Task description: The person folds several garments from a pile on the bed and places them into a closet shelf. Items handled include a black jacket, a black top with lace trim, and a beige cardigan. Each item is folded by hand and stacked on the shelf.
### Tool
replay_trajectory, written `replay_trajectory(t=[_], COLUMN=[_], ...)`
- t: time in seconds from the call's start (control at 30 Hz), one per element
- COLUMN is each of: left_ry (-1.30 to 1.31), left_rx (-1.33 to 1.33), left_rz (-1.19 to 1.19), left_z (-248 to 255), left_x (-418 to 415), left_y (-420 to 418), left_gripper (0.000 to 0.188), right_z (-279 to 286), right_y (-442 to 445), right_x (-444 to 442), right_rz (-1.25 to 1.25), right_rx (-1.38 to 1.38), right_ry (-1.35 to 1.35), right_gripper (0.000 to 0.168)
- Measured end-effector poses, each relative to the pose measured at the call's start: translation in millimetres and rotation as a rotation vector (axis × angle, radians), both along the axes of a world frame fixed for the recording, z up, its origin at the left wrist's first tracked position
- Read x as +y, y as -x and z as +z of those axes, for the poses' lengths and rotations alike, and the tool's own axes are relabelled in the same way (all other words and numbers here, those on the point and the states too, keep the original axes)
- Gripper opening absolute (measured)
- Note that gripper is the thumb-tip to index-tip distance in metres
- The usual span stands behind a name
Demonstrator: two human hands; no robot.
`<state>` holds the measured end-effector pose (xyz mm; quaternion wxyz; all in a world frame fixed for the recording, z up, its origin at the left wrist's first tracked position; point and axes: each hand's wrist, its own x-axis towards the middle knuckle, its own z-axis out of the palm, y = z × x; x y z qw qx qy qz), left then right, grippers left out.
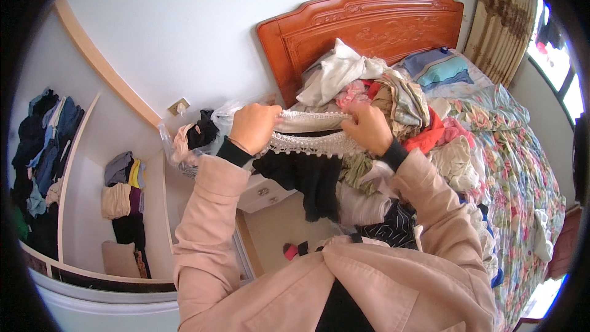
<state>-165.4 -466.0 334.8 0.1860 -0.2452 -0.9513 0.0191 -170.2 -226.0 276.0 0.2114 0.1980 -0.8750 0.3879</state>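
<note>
Between both hands a black garment (pixel 318 180) hangs from its white lace collar (pixel 318 144), which is edged with pearl-like beads. My left hand (pixel 254 127) grips the collar's left end. At the other end, my right hand (pixel 371 125) pinches the collar, so the neck opening is held wide. The black cloth falls below the collar, over the floor side of the bed. Just beyond my right hand lies a heap of clothes, with a white garment (pixel 336 74) on top and a red cloth (pixel 426 131) beside it.
A bed with a carved wooden headboard (pixel 364 23) and a floral bedspread (pixel 516 184) stands at right. A white drawer cabinet (pixel 265 193) is beside it, with a clear plastic bag (pixel 184 147) of clothes nearby. At left, open wardrobe shelves (pixel 87 221) hold folded clothes. A sock (pixel 290 251) lies on the floor.
</note>
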Motion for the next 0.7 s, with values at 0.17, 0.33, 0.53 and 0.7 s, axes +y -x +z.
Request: replay_trajectory(t=[0.17, 0.33, 0.53, 0.7], left_ry=[0.068, 0.02, -0.517, -0.74], left_rx=[-0.179, -0.096, -0.28, -0.251], left_rz=[-0.044, 0.034, 0.013, -0.089], left_z=[3.8, 7.2, 9.4, -1.1], left_x=[-14.1, -22.9, -34.0, -30.8], left_y=[2.9, 7.2, 13.6, 7.2], left_gripper=[0.015, 0.017, 0.024, 0.029], right_z=[18.4, 15.1, 12.8, 39.7], right_y=[13.1, 23.4, 26.7, 3.2], right_x=[-3.8, -17.1, -13.7, -27.9], right_rz=[-0.013, 0.145, 0.537, 0.566], right_rx=[0.013, 0.045, -0.61, -0.779], right_ry=[-0.292, -0.147, 0.405, 0.727], right_gripper=[0.026, 0.025, 0.025, 0.049])
